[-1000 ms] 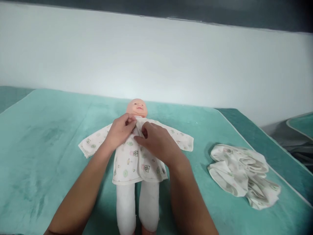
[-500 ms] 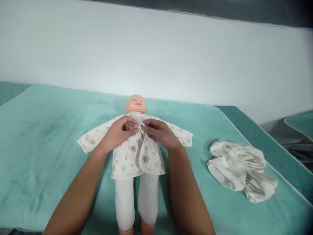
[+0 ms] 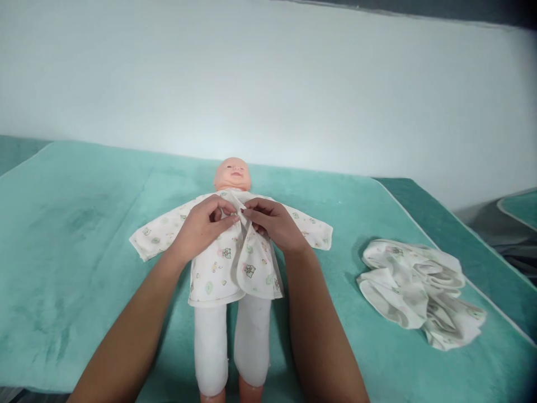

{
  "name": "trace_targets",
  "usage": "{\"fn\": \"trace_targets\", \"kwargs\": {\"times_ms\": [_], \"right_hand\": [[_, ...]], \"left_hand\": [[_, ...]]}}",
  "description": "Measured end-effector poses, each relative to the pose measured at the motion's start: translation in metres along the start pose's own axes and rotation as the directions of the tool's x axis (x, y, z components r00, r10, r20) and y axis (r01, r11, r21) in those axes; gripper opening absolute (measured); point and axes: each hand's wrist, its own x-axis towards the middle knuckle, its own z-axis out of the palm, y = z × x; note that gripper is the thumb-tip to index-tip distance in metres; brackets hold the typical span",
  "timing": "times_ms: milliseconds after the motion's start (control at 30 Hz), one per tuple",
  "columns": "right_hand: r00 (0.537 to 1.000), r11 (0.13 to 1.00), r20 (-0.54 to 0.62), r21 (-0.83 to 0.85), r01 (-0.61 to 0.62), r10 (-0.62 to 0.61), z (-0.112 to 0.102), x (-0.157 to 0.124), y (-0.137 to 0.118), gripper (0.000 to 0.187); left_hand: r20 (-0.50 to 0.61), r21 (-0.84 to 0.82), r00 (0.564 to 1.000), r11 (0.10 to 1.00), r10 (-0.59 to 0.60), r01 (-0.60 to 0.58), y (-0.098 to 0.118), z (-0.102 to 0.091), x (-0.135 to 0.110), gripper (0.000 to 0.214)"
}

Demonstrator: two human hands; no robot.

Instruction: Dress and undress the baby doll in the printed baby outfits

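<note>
A baby doll [image 3: 232, 174] lies on its back, head away from me, its white cloth legs towards me. It wears a white baby shirt [image 3: 216, 274] printed with small animals, sleeves spread to both sides. The shirt's front edges meet at the chest and part lower down. My left hand [image 3: 205, 224] pinches the shirt's front edge between thumb and fingers. Close beside it, my right hand [image 3: 274, 221] pinches the other front edge. Whatever small fastening lies between the fingertips is too small to make out.
A crumpled piece of white printed baby clothing [image 3: 413, 288] lies to the right of the doll. Beneath everything is a green plush cover [image 3: 84, 252]. A pale wall [image 3: 251, 84] rises behind it. Another green-covered surface [image 3: 522, 210] shows at the far right.
Both hands stay at the shirt's chest, their fingertips shifting only slightly. The camera view has moved a little; the doll and clothing appear otherwise unmoved.
</note>
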Motion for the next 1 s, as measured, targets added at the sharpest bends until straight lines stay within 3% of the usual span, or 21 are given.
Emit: {"fn": "trace_targets", "kwargs": {"times_ms": [367, 700, 1000], "right_hand": [[0.999, 0.999, -0.021, -0.020, 0.027, -0.028, 0.001, 0.003, 0.003, 0.026], [0.998, 0.999, -0.047, -0.016, 0.032, -0.033, 0.003, 0.003, 0.004, 0.027], [0.994, 0.999, -0.107, 0.024, 0.026, -0.023, 0.010, 0.003, 0.000, 0.027]], "left_hand": [[-0.002, 0.070, 1.000, 0.997, 0.024, -0.024, 0.005, 0.001, -0.001, 0.014], [0.037, -0.178, 0.996, 0.981, -0.075, 0.080, 0.003, -0.003, -0.002, 0.021], [-0.050, -0.171, 0.996, 0.983, -0.075, 0.066, 0.007, 0.004, -0.002, 0.014]]}}
